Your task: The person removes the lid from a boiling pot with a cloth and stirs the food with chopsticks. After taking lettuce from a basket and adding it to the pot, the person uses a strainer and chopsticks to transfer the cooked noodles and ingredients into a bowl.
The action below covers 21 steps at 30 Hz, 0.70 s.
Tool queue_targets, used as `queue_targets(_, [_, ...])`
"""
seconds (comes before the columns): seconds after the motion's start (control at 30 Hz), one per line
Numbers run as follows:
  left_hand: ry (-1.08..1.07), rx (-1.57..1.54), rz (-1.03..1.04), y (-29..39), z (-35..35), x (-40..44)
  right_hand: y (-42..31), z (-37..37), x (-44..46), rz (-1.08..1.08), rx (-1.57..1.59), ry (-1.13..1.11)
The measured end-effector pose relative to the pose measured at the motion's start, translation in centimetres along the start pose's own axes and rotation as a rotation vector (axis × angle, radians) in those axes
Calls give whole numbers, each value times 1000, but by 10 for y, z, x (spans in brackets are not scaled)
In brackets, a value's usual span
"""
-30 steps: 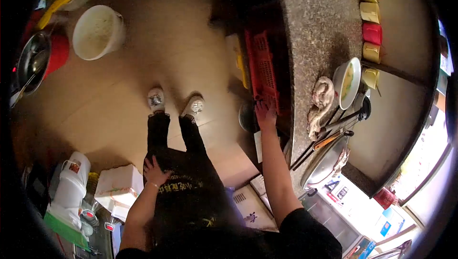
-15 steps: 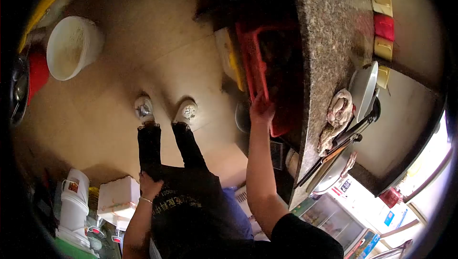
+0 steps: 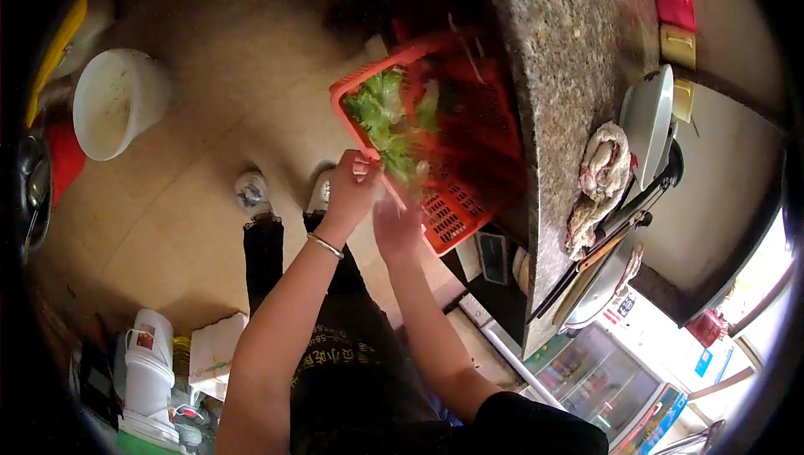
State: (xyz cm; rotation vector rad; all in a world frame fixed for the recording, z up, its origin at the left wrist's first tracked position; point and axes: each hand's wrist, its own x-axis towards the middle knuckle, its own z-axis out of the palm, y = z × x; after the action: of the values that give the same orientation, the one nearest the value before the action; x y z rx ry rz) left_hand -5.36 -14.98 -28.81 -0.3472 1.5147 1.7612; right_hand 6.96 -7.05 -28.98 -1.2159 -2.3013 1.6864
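A red plastic basket (image 3: 450,219) with slotted walls sticks out from under the counter, tilted, its near rim towards me. Leafy greens, like lettuce (image 3: 378,111), lie inside along the near side. My left hand (image 3: 352,191), with a bangle on the wrist, has its fingers curled over the near rim. Just beside it, my right hand (image 3: 398,227) is at the same rim close to the greens. Its fingers are smeared by motion, so their grip does not show. The far part of the basket is dark under the counter.
A granite counter (image 3: 569,44) runs along the right, bearing a rolled cloth (image 3: 601,178), a white dish (image 3: 651,124) and long-handled utensils. On the floor at left stands a white bucket (image 3: 109,111). White tubs (image 3: 149,371) and a foam box (image 3: 213,354) are at lower left.
The red basket has come out from under the counter towards me, and its greens now show. My left hand has moved from my lap to the basket's rim.
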Motion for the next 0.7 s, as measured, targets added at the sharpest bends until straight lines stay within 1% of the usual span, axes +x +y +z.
queue_targets(0.07, [62, -3, 23, 11, 3, -4, -51, -8, -9, 894, 1317, 2])
queue_targets(0.1, [38, -26, -50, 19, 3, -9, -17, -28, -14, 919, 1502, -533])
queue_targets(0.13, [39, -22, -51, 17, 3, -10, -25, -35, -10, 920, 1507, -533])
queue_targets(0.2, [30, -115, -76, 9, 3, -14, -54, -45, 8, 510, 871, -87])
queue_targets(0.27, [11, -125, -113, 8, 3, -18, -63, -63, 55, 31, -745, -176])
queue_targets(0.3, [-2, -139, -146, 8, 2, -18, -49, -55, 90, 121, -385, -13])
queue_targets(0.33, [-8, -135, -136, 5, 0, -17, -29, -43, 125, 201, -20, 141])
queue_targets(0.37, [-36, -123, -127, 0, -4, -15, -14, -31, 153, 192, -13, 143])
queue_targets(0.43, [-62, -105, -114, -7, -9, -16, 11, -7, 193, -710, -748, 248])
queue_targets(0.47, [-77, -112, -84, -6, -11, -17, 16, -1, 204, -717, -740, 252])
queue_targets(0.53, [-93, -111, -56, -3, -16, -17, 24, 8, 216, -378, -999, 345])
queue_targets(0.57, [-121, -111, -53, 0, -18, -17, 12, 4, 218, -374, -994, 345])
queue_targets(0.6, [-148, -111, -51, 0, -20, -18, -14, -7, 219, -4, -943, 34])
queue_targets(0.63, [-147, -109, -53, -1, -21, -18, -25, -13, 221, 358, -860, -275])
queue_targets(0.67, [-160, -113, -57, -1, -22, -17, -12, -8, 217, 357, -860, -277])
queue_targets(0.7, [-172, -119, -61, -2, -22, -17, 5, 1, 206, 127, -255, -239])
